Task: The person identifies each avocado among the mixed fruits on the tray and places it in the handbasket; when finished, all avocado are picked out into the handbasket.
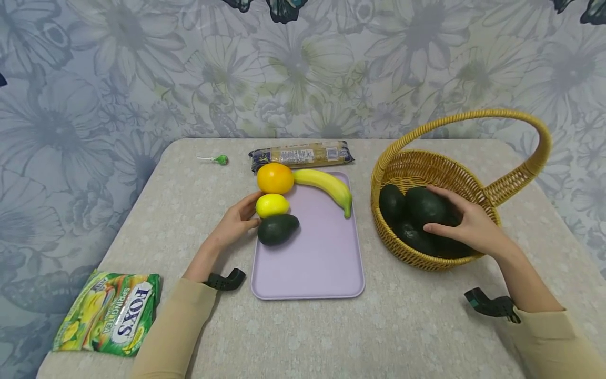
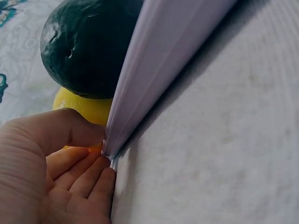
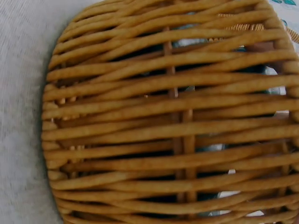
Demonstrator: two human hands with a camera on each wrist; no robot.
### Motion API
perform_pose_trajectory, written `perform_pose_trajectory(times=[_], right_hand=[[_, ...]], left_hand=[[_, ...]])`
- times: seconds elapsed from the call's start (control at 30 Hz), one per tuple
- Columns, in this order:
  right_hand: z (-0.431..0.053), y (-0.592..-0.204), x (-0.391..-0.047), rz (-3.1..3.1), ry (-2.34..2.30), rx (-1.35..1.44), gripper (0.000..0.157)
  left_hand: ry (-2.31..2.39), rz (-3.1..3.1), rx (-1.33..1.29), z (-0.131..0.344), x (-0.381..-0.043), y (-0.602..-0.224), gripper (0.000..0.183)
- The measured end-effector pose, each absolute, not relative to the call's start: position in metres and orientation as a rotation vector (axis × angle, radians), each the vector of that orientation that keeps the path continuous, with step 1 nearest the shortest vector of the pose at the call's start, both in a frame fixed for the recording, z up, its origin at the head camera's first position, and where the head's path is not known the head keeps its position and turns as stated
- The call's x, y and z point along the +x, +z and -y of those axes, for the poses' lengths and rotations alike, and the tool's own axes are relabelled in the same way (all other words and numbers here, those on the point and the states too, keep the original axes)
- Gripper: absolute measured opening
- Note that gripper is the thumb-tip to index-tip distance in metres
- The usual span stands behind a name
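Observation:
At the left rim of the lilac tray [image 1: 307, 273], my left hand [image 1: 233, 223] pinches the edge beside the lemon [image 1: 272, 205]; the left wrist view shows the thumb [image 2: 77, 128] and fingertips at the rim. On the tray, an avocado [image 1: 278, 229] lies nearest me, with an orange [image 1: 275, 178] and a banana [image 1: 326, 188] at the far end. Inside the wicker basket [image 1: 412, 258], my right hand [image 1: 473, 226] grips a dark green avocado [image 1: 424, 206], thumb and fingers on its sides. More avocados [image 1: 391, 203] surround it. Basket weave [image 3: 173, 112] fills the right wrist view and mostly hides that hand.
Behind the tray lies a long clear packet [image 1: 303, 155]. A green lollipop [image 1: 220, 159] is at the back left. The green Fox's candy bag [image 1: 111, 313] lies near my left forearm. The basket's tall handle [image 1: 492, 114] arches above its right side.

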State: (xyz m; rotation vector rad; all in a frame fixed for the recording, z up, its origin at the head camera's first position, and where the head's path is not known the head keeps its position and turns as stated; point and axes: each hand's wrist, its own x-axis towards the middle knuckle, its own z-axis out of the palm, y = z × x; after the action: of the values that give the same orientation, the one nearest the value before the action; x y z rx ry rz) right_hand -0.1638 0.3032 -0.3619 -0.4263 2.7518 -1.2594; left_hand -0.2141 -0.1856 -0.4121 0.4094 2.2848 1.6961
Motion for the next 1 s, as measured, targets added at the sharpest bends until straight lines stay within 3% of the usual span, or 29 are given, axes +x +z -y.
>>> perform_pose_trajectory(times=[0.3, 0.4, 0.5, 0.63, 1.0], right_hand=[[-0.3, -0.359, -0.162, -2.829, -1.38, -0.532, 0.075], [-0.284, -0.343, -0.155, -2.873, -1.557, -0.724, 0.074], [-0.257, -0.325, -0.151, -2.71, -1.839, -1.087, 0.066], [-0.212, -0.317, -0.153, -2.422, -1.908, -1.417, 0.065], [-0.091, -0.346, -0.186, -2.22, -1.584, -1.334, 0.066]], left_hand=[[1.688, -2.295, 0.403, 0.187, -0.212, -0.411, 0.069], [1.683, -2.3, 0.394, 0.187, -0.211, -0.41, 0.069], [1.681, -2.303, 0.386, 0.188, -0.211, -0.409, 0.069], [1.683, -2.3, 0.38, 0.189, -0.21, -0.408, 0.069], [1.738, -2.265, 0.447, 0.192, -0.222, -0.429, 0.068]])
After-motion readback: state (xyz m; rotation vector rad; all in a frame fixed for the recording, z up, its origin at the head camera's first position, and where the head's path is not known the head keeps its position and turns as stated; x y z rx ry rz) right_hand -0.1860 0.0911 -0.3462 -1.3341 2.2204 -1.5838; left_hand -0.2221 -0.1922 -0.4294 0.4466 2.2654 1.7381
